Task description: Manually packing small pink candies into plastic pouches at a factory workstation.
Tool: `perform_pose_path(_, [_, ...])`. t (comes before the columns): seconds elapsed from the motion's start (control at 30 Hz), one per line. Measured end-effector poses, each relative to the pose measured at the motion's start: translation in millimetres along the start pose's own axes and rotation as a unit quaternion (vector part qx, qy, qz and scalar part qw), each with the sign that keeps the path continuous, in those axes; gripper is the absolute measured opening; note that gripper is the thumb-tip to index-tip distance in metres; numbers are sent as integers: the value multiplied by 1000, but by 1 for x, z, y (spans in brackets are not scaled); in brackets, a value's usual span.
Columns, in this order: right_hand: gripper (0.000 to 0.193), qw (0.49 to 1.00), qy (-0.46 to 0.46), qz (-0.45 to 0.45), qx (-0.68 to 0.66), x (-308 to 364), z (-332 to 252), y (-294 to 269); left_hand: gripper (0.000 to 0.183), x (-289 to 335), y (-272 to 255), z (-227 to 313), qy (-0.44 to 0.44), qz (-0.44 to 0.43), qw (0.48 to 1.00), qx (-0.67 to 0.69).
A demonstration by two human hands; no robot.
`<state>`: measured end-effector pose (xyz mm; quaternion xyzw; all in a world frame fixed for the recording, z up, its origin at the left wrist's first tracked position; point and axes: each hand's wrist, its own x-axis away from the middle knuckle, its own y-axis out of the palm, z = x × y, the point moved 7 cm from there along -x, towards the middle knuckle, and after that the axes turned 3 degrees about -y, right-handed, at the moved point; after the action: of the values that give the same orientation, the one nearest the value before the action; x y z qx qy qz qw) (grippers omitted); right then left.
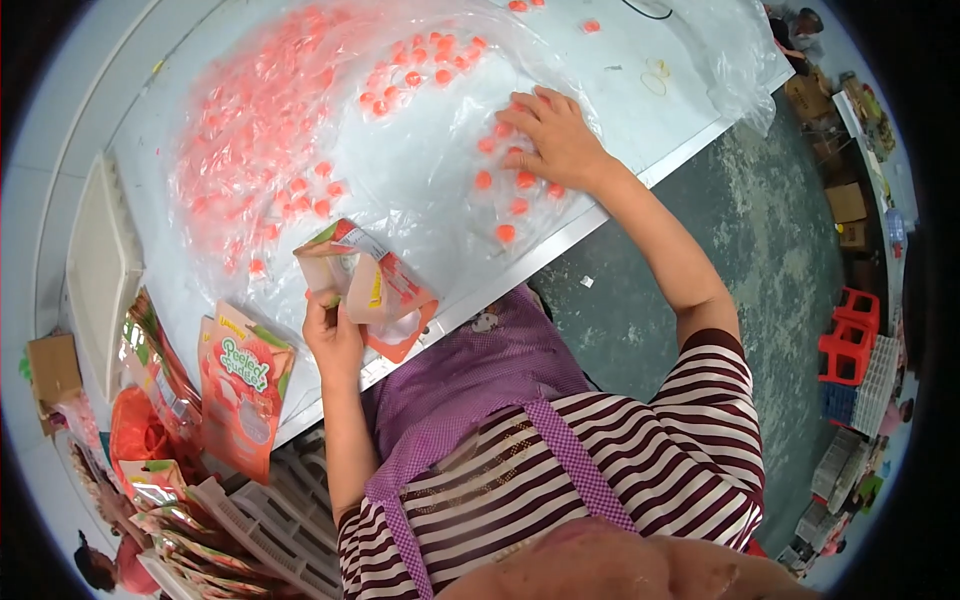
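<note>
Left hand (333, 338) was closed on the edge of a printed pouch (397, 287), left of frame centre: mouth toward upper left, long axis slanting to lower right. Right hand (560, 138), upper centre-right: open, fingers parted over wrapped red candies (484, 180).

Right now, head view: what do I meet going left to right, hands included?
White tray → printed pouches → left hand holding an open pouch → right hand among small red pieces → red stool.
</note>
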<state>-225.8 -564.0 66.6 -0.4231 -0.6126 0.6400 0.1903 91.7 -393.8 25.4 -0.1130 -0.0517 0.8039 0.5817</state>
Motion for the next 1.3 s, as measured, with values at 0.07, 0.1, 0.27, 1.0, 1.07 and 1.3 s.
perform_pose_path(0.07, [50, 1000, 9, -5, -12, -2, -1, -2, 6, 2, 1, 5, -22, 15, 999, 33])
perform_pose_path(0.1, [48, 1000, 17, -11, -23, -2, 0, -2, 6, 2, 0, 5, -20, 15, 999, 32])
perform_pose_path(0.27, [36, 999, -5, 47, -26, 3, 2, -4, 6, 3, 2, 8, -32, 0, 999, 41])
perform_pose_path(1.0, [14, 801, 266, 175, -507, 7, 73, -14, 22, -28, 84, 137, 190, -193, 917, -293])
perform_pose_path(1.07, [15, 762, 280, 198, -550, 8, 78, -12, 24, -34, 94, 128, 178, -211, 915, -293])
perform_pose_path(1.3, [26, 577, 319, 255, -707, 6, 82, -7, 23, -48, 111, 118, 100, -215, 944, -231])
